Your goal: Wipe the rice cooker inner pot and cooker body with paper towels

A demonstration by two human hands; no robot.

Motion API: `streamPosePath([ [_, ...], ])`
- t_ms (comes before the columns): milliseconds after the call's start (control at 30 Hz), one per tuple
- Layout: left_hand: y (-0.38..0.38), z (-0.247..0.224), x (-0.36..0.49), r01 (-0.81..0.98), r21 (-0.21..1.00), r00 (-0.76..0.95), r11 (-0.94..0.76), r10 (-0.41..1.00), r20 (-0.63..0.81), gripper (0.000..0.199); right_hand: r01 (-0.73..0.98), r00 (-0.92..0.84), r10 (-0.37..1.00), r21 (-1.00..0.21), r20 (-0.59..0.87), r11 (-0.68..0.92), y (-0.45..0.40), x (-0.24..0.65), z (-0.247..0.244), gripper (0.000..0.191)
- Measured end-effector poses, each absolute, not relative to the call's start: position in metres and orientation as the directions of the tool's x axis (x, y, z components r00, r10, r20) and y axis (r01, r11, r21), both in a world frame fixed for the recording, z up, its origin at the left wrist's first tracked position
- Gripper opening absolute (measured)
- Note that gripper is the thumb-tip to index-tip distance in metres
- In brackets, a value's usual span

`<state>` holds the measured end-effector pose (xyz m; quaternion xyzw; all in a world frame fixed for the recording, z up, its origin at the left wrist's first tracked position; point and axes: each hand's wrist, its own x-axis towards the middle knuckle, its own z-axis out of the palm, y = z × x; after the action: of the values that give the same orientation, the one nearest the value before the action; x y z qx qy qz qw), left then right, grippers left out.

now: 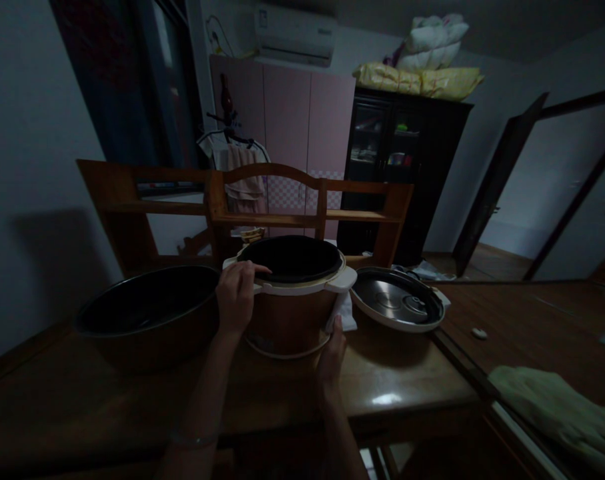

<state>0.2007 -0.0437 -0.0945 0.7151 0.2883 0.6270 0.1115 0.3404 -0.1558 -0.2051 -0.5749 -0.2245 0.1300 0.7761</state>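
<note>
A pressure cooker body point(287, 323) with a pale rim and side handles stands on the wooden desk, its dark inside facing up. My left hand point(236, 293) is closed on the cooker's left handle, one finger stretched over the rim. Low on the cooker's right side, my right hand point(333, 350) pinches a white cloth point(343, 313) against the wall, just below the right handle. To the left sits a large dark inner pot point(152, 340). On the right lies the round lid point(382, 300), its metal underside up.
A wooden shelf rack point(267, 219) rises along the desk's back edge. Right of the desk point(407, 373), a lower brown surface point(527, 320) carries a small white object point(479, 333) and a pale green cloth point(557, 407).
</note>
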Motion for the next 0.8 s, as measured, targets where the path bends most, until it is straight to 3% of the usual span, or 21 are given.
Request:
streamPosePath([
  [467,-0.044,-0.094,0.201,0.277,0.532,0.041,-0.800,0.563,0.826,0.050,0.017,0.897,0.424,-0.967,0.127,0.254,-0.156,0.333,-0.207,0.066],
  [800,-0.045,-0.094,0.201,0.283,0.529,0.044,-0.800,0.562,0.826,0.049,-0.053,0.872,0.484,-0.970,0.071,0.237,-0.159,0.325,-0.212,0.074],
])
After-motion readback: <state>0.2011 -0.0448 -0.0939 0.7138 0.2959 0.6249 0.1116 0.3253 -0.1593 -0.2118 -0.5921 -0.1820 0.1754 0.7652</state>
